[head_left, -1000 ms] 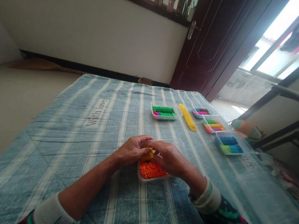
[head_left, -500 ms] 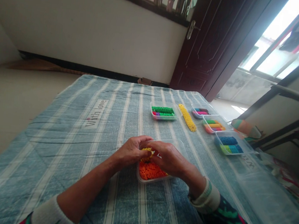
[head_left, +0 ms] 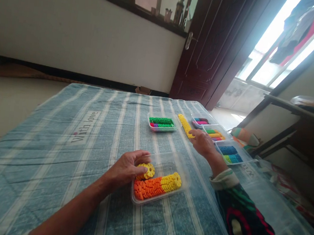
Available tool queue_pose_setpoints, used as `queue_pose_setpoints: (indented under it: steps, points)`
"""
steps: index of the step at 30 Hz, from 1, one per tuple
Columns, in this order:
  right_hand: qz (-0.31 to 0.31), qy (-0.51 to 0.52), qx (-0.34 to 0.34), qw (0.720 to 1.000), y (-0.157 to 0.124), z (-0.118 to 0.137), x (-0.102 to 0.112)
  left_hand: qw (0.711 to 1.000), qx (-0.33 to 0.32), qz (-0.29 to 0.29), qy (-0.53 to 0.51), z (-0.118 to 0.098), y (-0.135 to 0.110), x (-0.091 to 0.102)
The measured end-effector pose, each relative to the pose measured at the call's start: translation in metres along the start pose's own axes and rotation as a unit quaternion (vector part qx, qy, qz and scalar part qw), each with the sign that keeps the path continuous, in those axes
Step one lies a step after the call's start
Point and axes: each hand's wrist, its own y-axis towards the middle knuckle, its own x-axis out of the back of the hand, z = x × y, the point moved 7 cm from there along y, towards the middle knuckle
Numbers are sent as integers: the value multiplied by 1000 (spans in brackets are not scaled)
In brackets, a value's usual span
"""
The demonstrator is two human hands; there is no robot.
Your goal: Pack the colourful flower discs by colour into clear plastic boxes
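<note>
My left hand (head_left: 125,168) rests on the left rim of a clear plastic tray (head_left: 181,164), with its fingers closed on a short stack of yellow toothed discs (head_left: 146,171) inside it. A row of orange discs (head_left: 147,188) and yellow discs (head_left: 170,182) lies along the tray's near side. My right hand (head_left: 204,142) is stretched forward to the near end of a long yellow row of discs (head_left: 183,123) lying on the striped cloth, its fingers curled at that end.
A blue striped cloth (head_left: 87,140) covers the surface. Further back stand small trays: green and purple discs (head_left: 161,123), pink and dark ones (head_left: 200,120), mixed colours (head_left: 214,133), blue and green ones (head_left: 230,154). A clear lid (head_left: 265,203) lies at right. A dark door (head_left: 209,44) stands behind.
My right hand left the near tray and reached forward to the long yellow row. The left hand stayed at the tray with the yellow discs. The view shifted right and down.
</note>
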Motion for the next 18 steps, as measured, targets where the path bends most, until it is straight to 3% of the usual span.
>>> queue_pose_setpoints:
  steps: [4, 11, 18]
  points:
    - [64, -49, -35, 996, 23, -38, -18, 1000, -4, -1, 3, -2, 0, 1]
    - [110, -53, -14, 992, 37, -45, -38, 1000, 13, -2, -6, 1, 1, 2]
    - [94, -67, -48, 992, 43, -52, -39, 1000, 9, 18, -10, 5, 3, -2]
